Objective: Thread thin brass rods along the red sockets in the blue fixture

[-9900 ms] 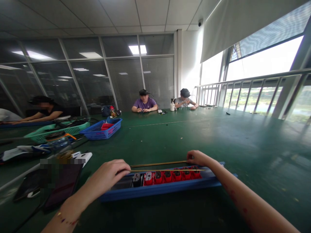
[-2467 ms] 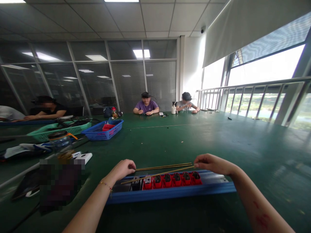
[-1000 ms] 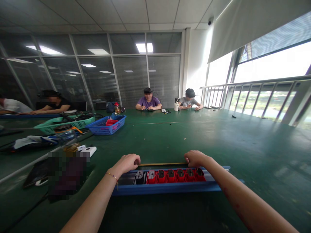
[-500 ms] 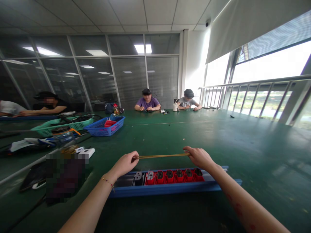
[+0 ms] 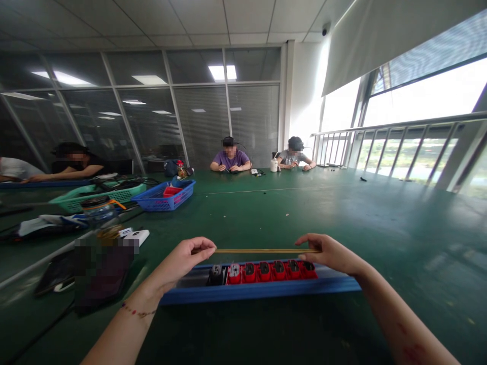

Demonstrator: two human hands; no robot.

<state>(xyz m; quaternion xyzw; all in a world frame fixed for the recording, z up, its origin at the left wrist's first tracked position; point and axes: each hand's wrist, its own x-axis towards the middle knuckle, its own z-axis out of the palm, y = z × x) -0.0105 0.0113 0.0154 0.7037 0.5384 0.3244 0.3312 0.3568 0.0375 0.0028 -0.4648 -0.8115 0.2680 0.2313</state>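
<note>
Centrally, thin yellow sticks [image 5: 258, 251] run sideways between a person's two bare hands, which are well apart. The left hand [image 5: 192, 252] pinches one end. The right hand [image 5: 327, 252] surrounds the other end, its thumb and forefinger parted; whether its remaining fingers grip cannot be told. Just below the sticks in view lies a long blue-sided tray [image 5: 262, 295] holding a row of six red blocks [image 5: 264, 274] with dark or grey tops, and a black block [image 5: 216, 277] at their left. All this is at the near side of a green table [image 5: 247, 220]. Farther left are a lidded jar [image 5: 99, 215], a blue basket [image 5: 162, 205] and a green basket [image 5: 70, 204]. Across the table sits someone in a purple top [image 5: 230, 160], beside another in grey [image 5: 292, 158].
</note>
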